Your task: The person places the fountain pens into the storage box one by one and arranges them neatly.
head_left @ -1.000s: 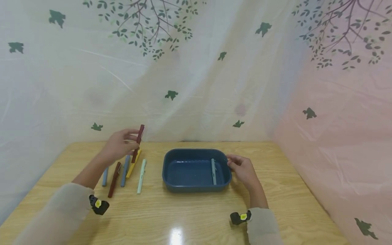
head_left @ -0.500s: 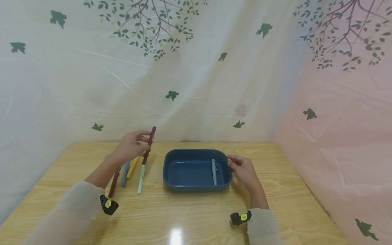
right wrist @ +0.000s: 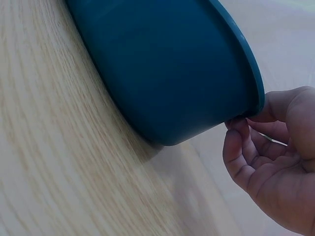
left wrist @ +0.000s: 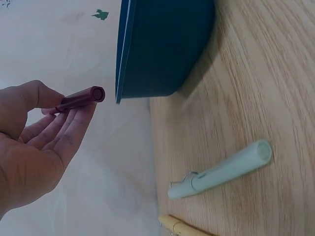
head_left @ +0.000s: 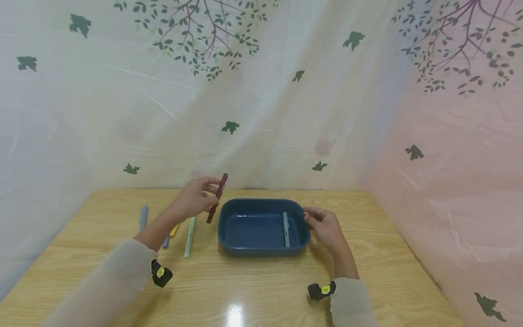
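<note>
My left hand (head_left: 195, 198) pinches a dark red pen (head_left: 218, 198) between thumb and fingers. The pen slants upward just off the left end of a dark blue rectangular dish (head_left: 261, 252). In the left wrist view the pen's round end (left wrist: 98, 94) points toward the dish's rim. At the opposite end, my right hand (head_left: 324, 227) grips the dish's rim; in the right wrist view thumb and fingertips meet at the lip (right wrist: 258, 105). Inside the dish, near its right end, lies a grey-green pen (head_left: 286, 229).
Left of the dish, a mint-green pen (head_left: 190, 237) lies on the wooden table (head_left: 261, 286). A yellow pen (head_left: 174, 230) and a blue pen (head_left: 165, 242) are partly covered by my left arm. Farther left is another blue pen (head_left: 144, 218). A printed curtain (head_left: 261, 150) stands behind the table.
My left hand has carried the dark red pen rightward from above the other pens to beside the dish. The other dark red pen is now hidden by my forearm. My right hand stays put.
</note>
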### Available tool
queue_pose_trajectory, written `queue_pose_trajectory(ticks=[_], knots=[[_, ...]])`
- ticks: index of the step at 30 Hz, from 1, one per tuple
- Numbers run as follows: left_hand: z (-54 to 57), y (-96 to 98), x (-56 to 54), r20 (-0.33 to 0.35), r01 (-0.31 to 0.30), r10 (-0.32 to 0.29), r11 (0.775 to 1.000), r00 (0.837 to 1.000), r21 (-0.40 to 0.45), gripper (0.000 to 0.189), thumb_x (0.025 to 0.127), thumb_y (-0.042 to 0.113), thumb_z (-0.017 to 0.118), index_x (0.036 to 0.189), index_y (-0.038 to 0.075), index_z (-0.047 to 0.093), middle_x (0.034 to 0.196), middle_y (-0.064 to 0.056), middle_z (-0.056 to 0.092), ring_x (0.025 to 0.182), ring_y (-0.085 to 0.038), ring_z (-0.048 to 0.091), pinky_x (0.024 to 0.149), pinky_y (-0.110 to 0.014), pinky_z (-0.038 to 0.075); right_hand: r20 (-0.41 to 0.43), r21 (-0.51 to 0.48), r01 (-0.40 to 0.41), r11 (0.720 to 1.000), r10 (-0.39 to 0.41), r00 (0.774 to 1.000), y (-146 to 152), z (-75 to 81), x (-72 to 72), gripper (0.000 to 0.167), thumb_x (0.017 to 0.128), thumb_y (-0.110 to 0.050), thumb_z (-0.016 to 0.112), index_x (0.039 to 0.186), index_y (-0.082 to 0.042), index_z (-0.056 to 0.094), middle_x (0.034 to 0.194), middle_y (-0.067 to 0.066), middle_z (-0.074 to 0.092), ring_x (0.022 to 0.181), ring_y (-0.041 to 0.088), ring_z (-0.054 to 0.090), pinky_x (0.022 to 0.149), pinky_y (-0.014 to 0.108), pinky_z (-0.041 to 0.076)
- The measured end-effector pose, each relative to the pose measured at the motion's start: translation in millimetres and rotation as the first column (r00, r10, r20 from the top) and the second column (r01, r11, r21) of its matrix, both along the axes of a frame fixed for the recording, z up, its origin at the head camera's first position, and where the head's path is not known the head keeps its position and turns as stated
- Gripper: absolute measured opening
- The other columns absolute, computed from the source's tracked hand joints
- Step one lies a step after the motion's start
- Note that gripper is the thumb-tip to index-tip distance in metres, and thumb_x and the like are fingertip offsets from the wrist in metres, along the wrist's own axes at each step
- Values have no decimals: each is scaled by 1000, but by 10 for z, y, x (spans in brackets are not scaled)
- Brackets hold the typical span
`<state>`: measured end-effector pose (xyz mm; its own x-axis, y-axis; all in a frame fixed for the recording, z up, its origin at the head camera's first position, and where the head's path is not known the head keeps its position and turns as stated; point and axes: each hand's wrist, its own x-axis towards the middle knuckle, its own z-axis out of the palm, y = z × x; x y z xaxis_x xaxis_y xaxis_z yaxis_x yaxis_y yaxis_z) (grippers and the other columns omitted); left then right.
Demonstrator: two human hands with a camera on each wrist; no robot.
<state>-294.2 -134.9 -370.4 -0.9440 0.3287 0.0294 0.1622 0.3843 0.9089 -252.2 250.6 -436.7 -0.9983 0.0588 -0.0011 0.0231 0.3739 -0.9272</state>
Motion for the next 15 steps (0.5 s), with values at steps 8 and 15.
queue_pose_trajectory(ticks=[8,15], knots=[[-28,274,23,-18,14,-15,999,1000,-43,55,91,-2,65,145,1,51,122,-24,67,92,-33,73,70,-38,64,-6,10,-5,1000,5,1000,2,-4,-3,31,105,-6,54,134,-4,66,120,15,67,111,25,64,92,34,59],[-123,553,10,-26,57,-59,997,998,-60,52,92,-2,67,142,1,54,116,-24,68,83,-24,72,65,-34,62,-4,0,-6,1000,6,1000,10,-8,-9,31,105,-7,55,134,-4,65,120,15,66,113,26,64,92,35,59]])
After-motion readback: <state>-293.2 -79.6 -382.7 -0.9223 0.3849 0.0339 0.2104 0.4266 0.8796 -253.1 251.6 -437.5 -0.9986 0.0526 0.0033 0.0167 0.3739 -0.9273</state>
